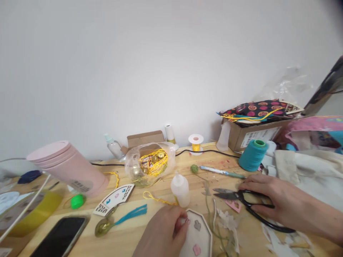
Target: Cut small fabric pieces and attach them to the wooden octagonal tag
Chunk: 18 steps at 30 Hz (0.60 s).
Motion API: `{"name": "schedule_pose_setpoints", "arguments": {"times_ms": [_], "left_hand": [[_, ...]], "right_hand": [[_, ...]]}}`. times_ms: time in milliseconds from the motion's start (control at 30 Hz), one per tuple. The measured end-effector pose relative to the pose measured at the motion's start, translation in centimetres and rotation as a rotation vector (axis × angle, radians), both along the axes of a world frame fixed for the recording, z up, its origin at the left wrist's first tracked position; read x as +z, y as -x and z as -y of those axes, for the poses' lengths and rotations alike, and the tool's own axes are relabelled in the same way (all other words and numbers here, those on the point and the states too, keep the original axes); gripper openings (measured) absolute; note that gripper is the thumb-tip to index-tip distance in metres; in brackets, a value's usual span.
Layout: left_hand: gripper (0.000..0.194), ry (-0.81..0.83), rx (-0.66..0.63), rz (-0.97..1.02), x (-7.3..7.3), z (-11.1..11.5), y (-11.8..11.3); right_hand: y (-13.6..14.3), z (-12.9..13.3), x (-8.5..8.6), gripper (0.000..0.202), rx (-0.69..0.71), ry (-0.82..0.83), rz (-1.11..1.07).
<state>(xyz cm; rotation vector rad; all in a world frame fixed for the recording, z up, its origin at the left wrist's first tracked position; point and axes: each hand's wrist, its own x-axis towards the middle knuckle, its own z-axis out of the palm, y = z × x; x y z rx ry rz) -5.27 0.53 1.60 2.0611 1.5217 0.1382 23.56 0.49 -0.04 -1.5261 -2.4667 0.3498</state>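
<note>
My right hand (264, 194) is closed round the black handles of a pair of scissors (227, 194), whose blades point left, low over the table. My left hand (167, 228) is pinched at the left rim of a white octagonal tray (209, 228); whatever its fingertips hold is too small to make out. A grey piece (197, 224) and a pink flower-shaped piece (197, 249) lie in the tray. A looped yellow cord (154, 198) runs up to my left hand. Behind that hand stands a white squeeze bottle (180, 189). A pink cut-out piece (233, 205) lies below the scissor blades.
At left are a pink tumbler (69, 167), a phone (60, 237), a fan-shaped ornament (115, 200) and a blue tassel (132, 214). A bag of yellow cords (152, 162) sits behind. A teal thread cone (252, 157) and a cardboard box (238, 135) stand right.
</note>
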Motion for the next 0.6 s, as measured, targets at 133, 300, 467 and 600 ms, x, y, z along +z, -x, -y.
{"name": "schedule_pose_setpoints", "arguments": {"times_ms": [133, 300, 467, 600], "left_hand": [[0.025, 0.028, -0.026, -0.004, 0.7, -0.3, 0.4], [0.022, -0.018, -0.05, -0.017, 0.2, -0.5, 1.5], [0.018, 0.039, -0.133, 0.015, -1.0, -0.5, 2.8], [0.025, 0.075, -0.161, -0.022, -1.3, -0.7, 3.1]], "right_hand": [[-0.1, 0.1, 0.8, 0.031, 0.023, 0.02, 0.019], [2.0, 1.2, 3.4, 0.023, 0.034, -0.008, 0.016], [7.6, 1.8, 3.2, 0.021, 0.16, 0.051, -0.061], [10.1, 1.4, 1.3, 0.022, 0.195, 0.035, -0.102]]}}
